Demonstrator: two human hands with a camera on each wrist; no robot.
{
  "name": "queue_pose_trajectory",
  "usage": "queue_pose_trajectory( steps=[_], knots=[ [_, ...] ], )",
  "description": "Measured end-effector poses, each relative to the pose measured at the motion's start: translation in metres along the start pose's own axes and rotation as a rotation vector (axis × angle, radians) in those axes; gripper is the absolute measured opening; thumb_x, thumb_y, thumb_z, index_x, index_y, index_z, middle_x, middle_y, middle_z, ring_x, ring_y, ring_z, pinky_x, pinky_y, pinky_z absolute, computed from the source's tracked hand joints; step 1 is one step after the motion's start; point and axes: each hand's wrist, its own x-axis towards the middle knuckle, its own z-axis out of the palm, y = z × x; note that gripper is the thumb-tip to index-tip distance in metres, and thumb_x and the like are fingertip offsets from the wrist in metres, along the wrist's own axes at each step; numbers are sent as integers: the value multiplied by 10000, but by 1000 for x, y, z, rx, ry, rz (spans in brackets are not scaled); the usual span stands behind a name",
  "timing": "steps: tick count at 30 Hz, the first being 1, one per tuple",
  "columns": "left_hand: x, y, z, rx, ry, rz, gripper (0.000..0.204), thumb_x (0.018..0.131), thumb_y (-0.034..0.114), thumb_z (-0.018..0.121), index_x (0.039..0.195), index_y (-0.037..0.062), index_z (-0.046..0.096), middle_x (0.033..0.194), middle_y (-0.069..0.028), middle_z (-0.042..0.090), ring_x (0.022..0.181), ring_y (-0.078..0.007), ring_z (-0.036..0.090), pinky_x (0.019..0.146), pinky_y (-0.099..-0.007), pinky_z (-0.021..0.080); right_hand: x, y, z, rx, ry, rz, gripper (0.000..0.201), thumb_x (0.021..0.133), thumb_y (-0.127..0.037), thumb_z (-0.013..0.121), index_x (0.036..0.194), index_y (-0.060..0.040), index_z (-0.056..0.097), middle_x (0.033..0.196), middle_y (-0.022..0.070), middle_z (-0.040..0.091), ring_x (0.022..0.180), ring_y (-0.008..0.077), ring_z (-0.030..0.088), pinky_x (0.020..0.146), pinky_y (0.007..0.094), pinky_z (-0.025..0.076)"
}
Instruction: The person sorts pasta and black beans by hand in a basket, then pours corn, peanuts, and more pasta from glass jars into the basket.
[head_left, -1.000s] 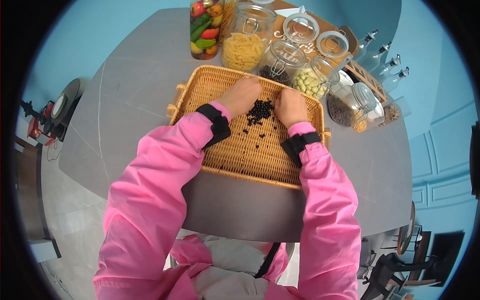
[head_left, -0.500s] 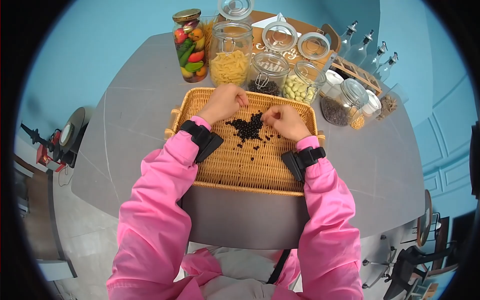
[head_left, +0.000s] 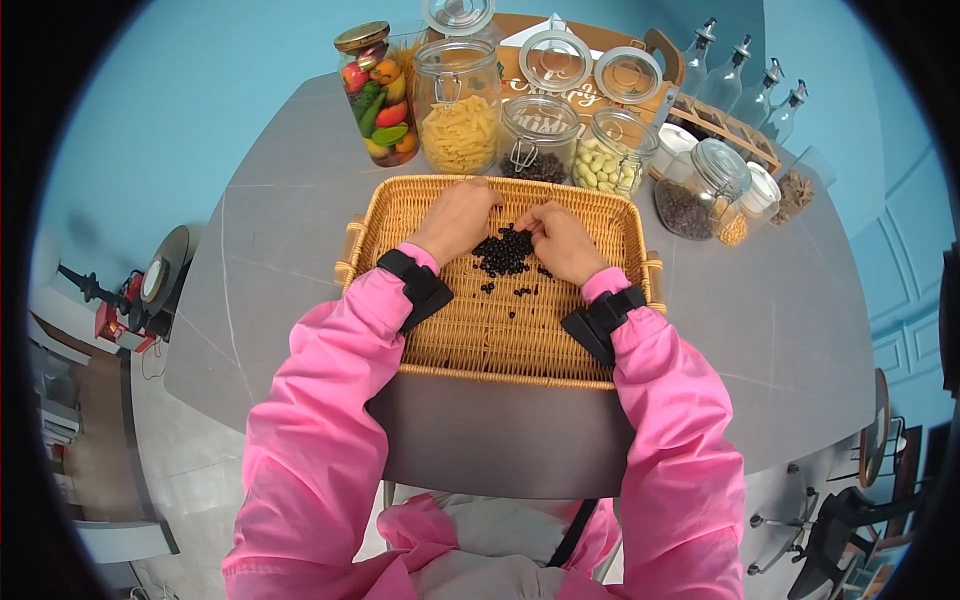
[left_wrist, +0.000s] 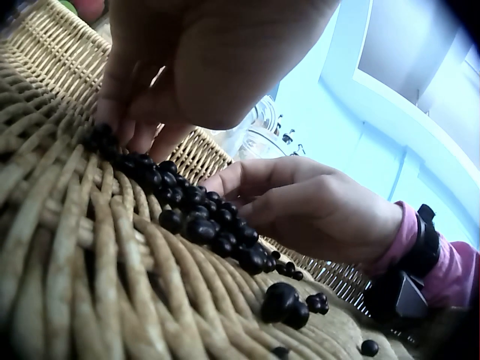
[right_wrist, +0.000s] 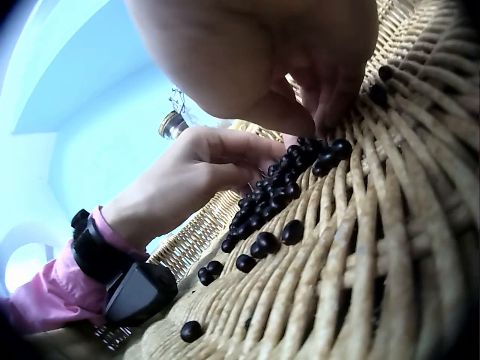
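Small round black beans (head_left: 504,254) lie in a loose heap in the far half of a shallow wicker basket (head_left: 480,345). My left hand (head_left: 458,219) stands at the heap's left far side. Seen in the left wrist view, its fingers (left_wrist: 112,105) point down at the beans. At the right side of the heap is my right hand (head_left: 565,244), its fingertips touching the edge of the pile. The right wrist view shows its fingers (right_wrist: 330,94) reaching down to the weave beside several beans. A few stray beans (head_left: 512,315) lie nearer me.
Behind the basket stand a jar of colourful vegetables (head_left: 388,110), a pasta jar (head_left: 458,130), a jar with dark contents (head_left: 535,160) and a jar of pale green beans (head_left: 603,165). Further right are another dark-filled jar (head_left: 690,208) and glass bottles (head_left: 725,85) in a wooden rack.
Both hands have moved from nearly fist-like at the far rim to beside the heap, closing in on it over the last half second. The heap is more compact; the head view has shifted.
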Motion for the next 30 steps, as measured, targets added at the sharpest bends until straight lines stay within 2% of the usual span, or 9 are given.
queue_pose_trajectory(
  steps=[3, 6, 8, 12, 21, 24, 30],
  knots=[
    [0, 1, 2, 64, 36, 44, 331, 655, -74, 552, 959, -2, 662, 874, -178, 611, 858, -346, 594, 767, -404, 474, 2, -1, -2, 22, -82, 46, 213, 710, 58, 519, 882, 7, 634, 927, 155, 580, 851, 283, 586, 798, 348, 466],
    [2, 3, 2, 92, 18, 35, 315, 654, -66, 561, 945, 2, 662, 871, -175, 608, 859, -354, 589, 767, -417, 475, 3, 4, 3, 103, -31, 70, 197, 729, 26, 526, 895, 14, 631, 937, 164, 584, 861, 288, 586, 804, 355, 464],
    [4, 4, 2, 122, -8, 42, 307, 654, -64, 564, 938, 0, 660, 859, -173, 604, 858, -354, 588, 760, -422, 475, 2, 4, 6, 95, 81, 22, 203, 752, -21, 535, 929, 18, 624, 931, 169, 583, 886, 301, 576, 830, 365, 451],
    [9, 4, 5, 213, -46, 68, 266, 650, -55, 575, 898, 3, 652, 835, -160, 593, 855, -351, 587, 739, -428, 474, 2, 6, 9, 18, 33, -8, 220, 770, -60, 540, 963, 15, 615, 959, 177, 575, 935, 313, 557, 858, 377, 434],
    [4, 7, 2, 66, -11, 46, 257, 648, -66, 573, 893, 13, 567, 873, -142, 570, 880, -349, 566, 738, -424, 458, 1, 8, 11, 21, 27, 0, 257, 769, -57, 539, 1012, 5, 594, 984, 166, 535, 987, 316, 525, 887, 380, 418],
    [1, 8, 5, 101, 47, 79, 270, 640, -74, 580, 892, 13, 540, 890, -141, 559, 910, -348, 552, 744, -419, 454, 1, 8, 12, 35, 22, 23, 258, 770, -56, 537, 1017, -3, 591, 1007, 163, 530, 995, 315, 522, 893, 378, 416],
    [2, 6, 9, 91, 45, 82, 263, 620, -94, 572, 848, 21, 512, 879, -141, 539, 912, -353, 532, 747, -417, 440, 1, 9, 12, 28, 17, 16, 255, 770, -52, 540, 1015, -11, 594, 1016, 164, 523, 1002, 317, 520, 902, 378, 415]
  ],
)
